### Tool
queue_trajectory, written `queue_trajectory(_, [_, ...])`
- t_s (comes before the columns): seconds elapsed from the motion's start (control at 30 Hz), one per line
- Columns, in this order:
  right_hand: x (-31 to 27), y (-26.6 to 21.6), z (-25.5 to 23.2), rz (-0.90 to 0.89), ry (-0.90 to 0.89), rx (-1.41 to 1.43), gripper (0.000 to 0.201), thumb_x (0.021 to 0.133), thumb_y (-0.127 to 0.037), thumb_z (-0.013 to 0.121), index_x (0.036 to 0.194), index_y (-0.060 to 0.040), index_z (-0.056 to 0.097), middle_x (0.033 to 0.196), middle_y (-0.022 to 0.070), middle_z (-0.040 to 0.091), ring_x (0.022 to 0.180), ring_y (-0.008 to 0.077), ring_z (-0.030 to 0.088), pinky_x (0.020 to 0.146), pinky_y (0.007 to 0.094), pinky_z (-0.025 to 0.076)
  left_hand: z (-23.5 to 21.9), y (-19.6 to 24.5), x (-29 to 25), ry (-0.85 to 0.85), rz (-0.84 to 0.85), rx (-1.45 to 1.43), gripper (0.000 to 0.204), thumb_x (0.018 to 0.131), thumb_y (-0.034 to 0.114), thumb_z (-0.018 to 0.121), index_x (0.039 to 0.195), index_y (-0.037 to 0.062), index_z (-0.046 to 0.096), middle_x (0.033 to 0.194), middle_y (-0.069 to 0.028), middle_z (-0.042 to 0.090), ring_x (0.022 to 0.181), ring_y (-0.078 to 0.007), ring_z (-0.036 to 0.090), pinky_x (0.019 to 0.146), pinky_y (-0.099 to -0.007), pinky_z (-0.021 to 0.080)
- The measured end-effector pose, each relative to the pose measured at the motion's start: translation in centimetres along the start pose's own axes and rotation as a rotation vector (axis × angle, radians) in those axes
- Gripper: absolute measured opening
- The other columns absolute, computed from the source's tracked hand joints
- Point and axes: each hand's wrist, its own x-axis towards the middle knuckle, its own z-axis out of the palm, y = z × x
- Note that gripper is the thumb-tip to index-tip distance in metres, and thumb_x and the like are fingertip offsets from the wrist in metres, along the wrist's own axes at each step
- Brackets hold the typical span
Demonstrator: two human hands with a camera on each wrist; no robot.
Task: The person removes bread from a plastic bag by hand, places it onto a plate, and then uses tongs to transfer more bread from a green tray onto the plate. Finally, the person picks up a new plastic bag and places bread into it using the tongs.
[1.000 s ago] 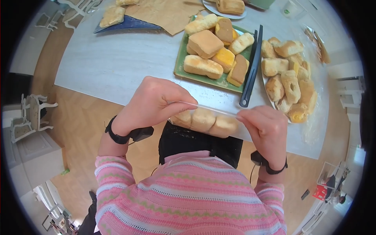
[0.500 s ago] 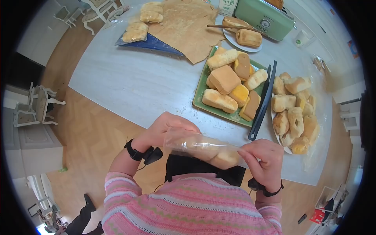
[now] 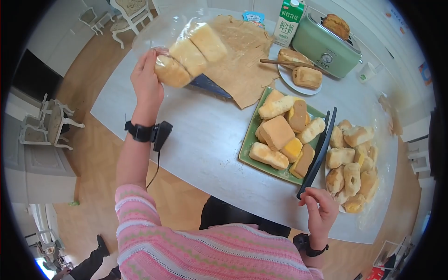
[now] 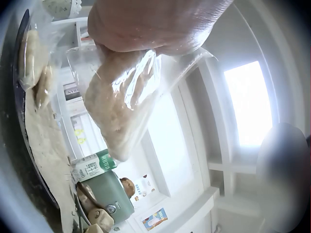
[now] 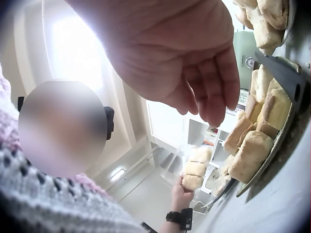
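Observation:
My left hand (image 3: 148, 79) grips one end of a clear plastic bag holding three joined bread rolls (image 3: 193, 51), lifted over the table's far left part. In the left wrist view the bagged bread (image 4: 114, 97) hangs beneath the hand. My right hand (image 3: 322, 213), with fingers loosely bent and nothing in them, hovers by the table's near edge. Close to its fingertips is the end of the black tongs (image 3: 318, 158), which lie along the right rim of a green square plate (image 3: 244, 151). Pieces of bread (image 3: 277, 133) are piled on that plate.
Brown paper (image 3: 245, 70) and a dark blue board (image 3: 211, 87) lie behind the bag. At the back stand a milk carton (image 3: 287, 25), a green toaster (image 3: 310, 44) and a paper cup (image 3: 367, 72). More bread (image 3: 352, 179) is heaped at the right beside plastic wrap (image 3: 378, 200).
The bag of bread was held in both hands before the body. The right hand has let go, and the left hand has carried the bag forward and left over the table.

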Motion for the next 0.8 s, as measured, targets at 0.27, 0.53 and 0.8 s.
queue_trajectory(0.27, [-0.7, 0.4, -1.2, 0.060, 0.063, -0.070, 0.013, 0.084, 0.002, 0.064, 0.096, 0.0026, 0.069, 0.078, 0.0096, 0.068, 0.065, 0.0164, 0.065, 0.060, 0.0258, 0.049, -4.2, -11.6, 6.2, 0.315, -0.232, 0.189, 0.026, 0.087, 0.010, 0.063, 0.107, -0.0081, 0.063, 0.101, -0.0125, 0.066, 0.091, -0.0204, 0.064, 0.078, -0.0317, 0.052])
queue_trajectory(0.53, [-1.6, 1.4, -2.4, 0.023, 0.003, -0.072, 0.013, 0.083, -0.002, 0.067, 0.095, -0.0005, 0.070, 0.078, 0.0106, 0.067, 0.067, 0.0224, 0.065, 0.060, 0.0295, 0.050, -4.9, -10.5, 4.5, 0.126, -0.336, 0.234, 0.056, 0.087, -0.006, 0.058, 0.139, -0.0061, 0.037, 0.131, -0.0172, 0.052, 0.110, -0.0245, 0.058, 0.087, -0.0330, 0.051])
queue_trajectory(0.8, [-4.0, 2.4, -6.1, -0.011, 0.112, 0.012, 0.012, 0.085, -0.004, 0.067, 0.096, -0.0008, 0.070, 0.078, 0.0091, 0.068, 0.068, 0.0199, 0.066, 0.060, 0.0276, 0.050, -3.6, -7.3, 1.3, 0.176, -0.259, 0.433, 0.063, 0.088, 0.000, 0.059, 0.145, 0.0045, 0.032, 0.140, -0.0145, 0.044, 0.125, -0.0249, 0.046, 0.100, -0.0388, 0.040])
